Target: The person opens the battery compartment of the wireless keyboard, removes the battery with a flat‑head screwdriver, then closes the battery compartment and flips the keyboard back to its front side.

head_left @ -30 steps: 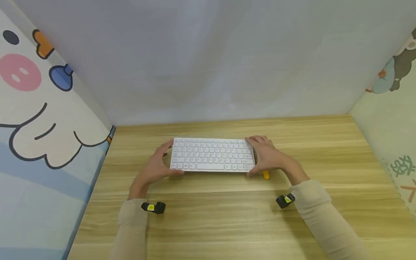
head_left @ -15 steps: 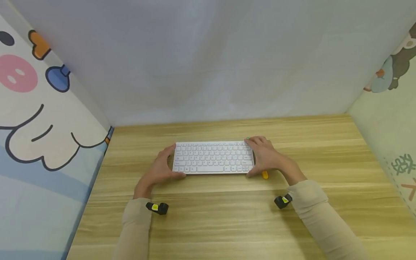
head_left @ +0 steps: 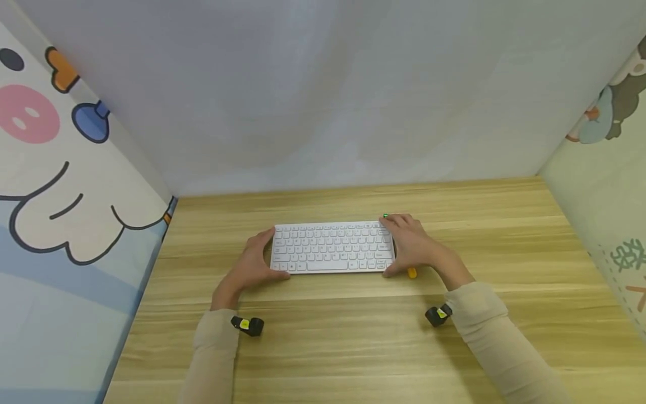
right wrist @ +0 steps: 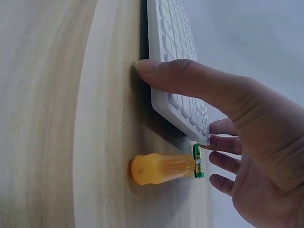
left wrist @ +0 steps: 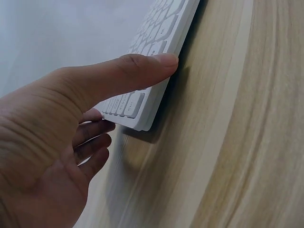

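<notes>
A white compact keyboard (head_left: pixel 333 248) lies lengthwise before me, keys up, on or just over the wooden table. My left hand (head_left: pixel 254 262) grips its left end, with the thumb along the near edge and the fingers at the far corner. At the other end my right hand (head_left: pixel 411 245) holds it the same way. In the left wrist view a dark shadow runs beneath the keyboard edge (left wrist: pixel 164 90). Beside the right end, the right wrist view has an orange handle (right wrist: pixel 161 168), like a screwdriver's, and a green battery (right wrist: pixel 198 161) past its far end. The handle's tip is hard to make out.
The wood-grain table (head_left: pixel 333 336) extends around the keyboard on every side. A pale wall (head_left: pixel 343 112) rises behind it, with cartoon-printed panels at the left (head_left: pixel 75 185) and right (head_left: pixel 605 185). Black wrist cameras sit at both cuffs.
The keyboard has come slightly nearer to me, its left end also shifting a little right with the left hand. Green now shows by the right fingertips. Both hands keep their hold.
</notes>
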A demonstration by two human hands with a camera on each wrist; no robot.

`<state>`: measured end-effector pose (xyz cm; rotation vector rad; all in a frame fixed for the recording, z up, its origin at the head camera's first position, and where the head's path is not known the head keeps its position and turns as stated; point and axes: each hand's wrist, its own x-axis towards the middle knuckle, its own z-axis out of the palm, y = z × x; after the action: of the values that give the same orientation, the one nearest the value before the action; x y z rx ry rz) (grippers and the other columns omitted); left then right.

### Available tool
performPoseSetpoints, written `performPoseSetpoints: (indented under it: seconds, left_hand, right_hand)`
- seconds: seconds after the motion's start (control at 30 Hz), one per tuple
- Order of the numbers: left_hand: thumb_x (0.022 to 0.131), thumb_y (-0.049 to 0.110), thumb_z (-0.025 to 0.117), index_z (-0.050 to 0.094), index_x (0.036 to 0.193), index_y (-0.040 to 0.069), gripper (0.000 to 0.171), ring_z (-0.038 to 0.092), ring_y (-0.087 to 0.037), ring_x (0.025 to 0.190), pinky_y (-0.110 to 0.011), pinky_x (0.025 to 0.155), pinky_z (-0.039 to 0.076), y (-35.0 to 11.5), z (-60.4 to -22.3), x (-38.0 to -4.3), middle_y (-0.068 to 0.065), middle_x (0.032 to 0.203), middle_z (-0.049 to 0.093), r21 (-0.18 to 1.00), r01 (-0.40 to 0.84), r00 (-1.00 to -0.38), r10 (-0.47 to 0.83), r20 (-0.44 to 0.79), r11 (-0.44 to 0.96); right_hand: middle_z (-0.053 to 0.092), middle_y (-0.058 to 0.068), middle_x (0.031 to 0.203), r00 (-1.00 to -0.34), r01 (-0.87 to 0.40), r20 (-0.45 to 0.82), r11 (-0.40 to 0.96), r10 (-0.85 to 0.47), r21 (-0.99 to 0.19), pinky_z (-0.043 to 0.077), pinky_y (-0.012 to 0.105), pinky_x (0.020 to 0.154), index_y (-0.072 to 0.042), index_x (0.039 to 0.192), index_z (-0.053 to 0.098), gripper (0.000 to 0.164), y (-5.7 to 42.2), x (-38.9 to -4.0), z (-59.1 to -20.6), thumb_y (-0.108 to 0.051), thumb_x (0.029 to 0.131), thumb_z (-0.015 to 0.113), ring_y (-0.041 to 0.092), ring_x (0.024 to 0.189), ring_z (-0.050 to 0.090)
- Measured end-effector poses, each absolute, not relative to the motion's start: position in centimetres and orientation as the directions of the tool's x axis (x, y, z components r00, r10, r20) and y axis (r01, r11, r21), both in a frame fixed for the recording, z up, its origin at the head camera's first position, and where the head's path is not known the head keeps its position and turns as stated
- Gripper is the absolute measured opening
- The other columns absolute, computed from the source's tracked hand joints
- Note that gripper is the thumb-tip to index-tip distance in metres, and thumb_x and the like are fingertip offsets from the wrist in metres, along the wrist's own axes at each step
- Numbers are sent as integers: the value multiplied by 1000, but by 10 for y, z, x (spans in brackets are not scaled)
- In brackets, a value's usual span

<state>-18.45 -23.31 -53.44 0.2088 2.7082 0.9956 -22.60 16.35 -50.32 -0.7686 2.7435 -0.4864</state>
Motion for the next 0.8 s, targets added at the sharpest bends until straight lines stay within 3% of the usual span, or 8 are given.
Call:
performPoseSetpoints:
  seconds: [0.8]
  left_hand:
    - [72,38,92,20,163,5,120,21,-43,155,-59,128,22,-233,-531,-180,-19,168,27,597,79,-960,222,-170,798]
  right_hand:
    - [34,22,162,-846,-413,-170,822,-506,-392,23,66,123,-3,160,26,131,165,-219,-503,-47,59,96,47,149,27]
